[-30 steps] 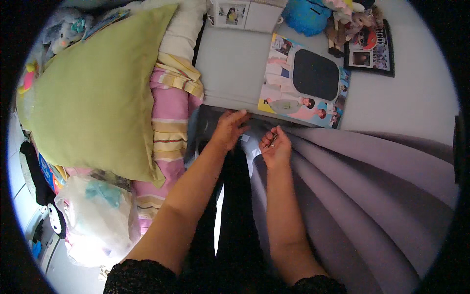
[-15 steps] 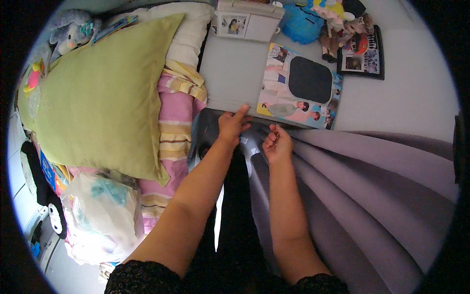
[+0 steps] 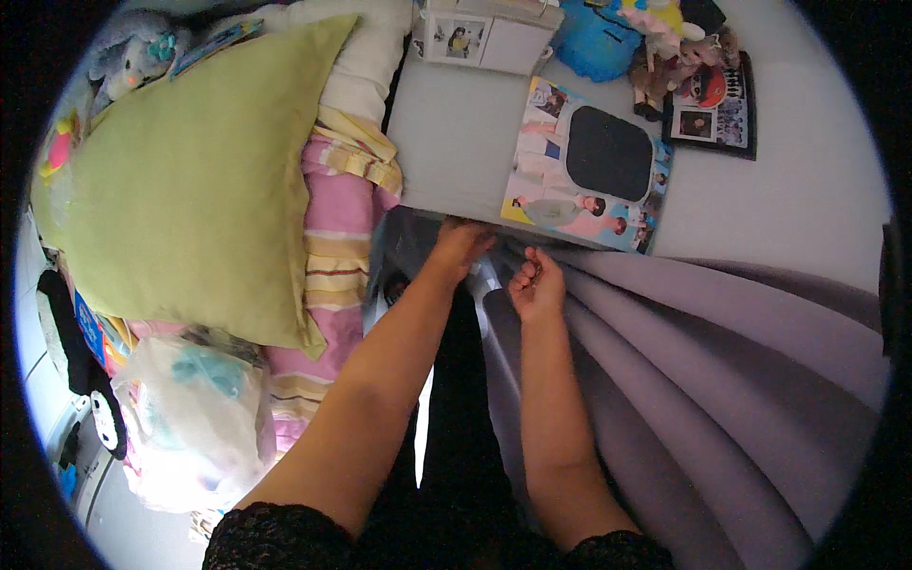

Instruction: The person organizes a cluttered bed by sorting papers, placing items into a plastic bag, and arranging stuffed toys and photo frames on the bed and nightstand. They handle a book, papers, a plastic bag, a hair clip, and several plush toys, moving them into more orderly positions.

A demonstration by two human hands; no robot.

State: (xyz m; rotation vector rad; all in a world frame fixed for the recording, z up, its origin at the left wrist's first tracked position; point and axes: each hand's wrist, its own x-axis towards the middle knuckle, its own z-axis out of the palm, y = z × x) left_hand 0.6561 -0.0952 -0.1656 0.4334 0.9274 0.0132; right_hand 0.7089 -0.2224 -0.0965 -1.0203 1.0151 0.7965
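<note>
One left hand point(image 3: 464, 245) and one right hand point(image 3: 539, 287) are showing. Two black sleeves point(image 3: 280, 534) point(image 3: 622, 551) are showing. Singly, these are appearing: one green cushion point(image 3: 199, 204), one white plastic bag point(image 3: 195, 418), one grey curtain point(image 3: 703, 361), one blue fuzzy object point(image 3: 594, 43), one black-framed picture point(image 3: 731, 123), one dark rounded pad point(image 3: 608, 152), one grey plush toy point(image 3: 123, 59).

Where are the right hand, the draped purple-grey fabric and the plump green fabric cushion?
Right hand point(image 3: 539, 285): head view, middle of the hand.
Draped purple-grey fabric point(image 3: 708, 370): head view, middle of its folds.
Plump green fabric cushion point(image 3: 195, 195): head view, middle of its broad face.
</note>
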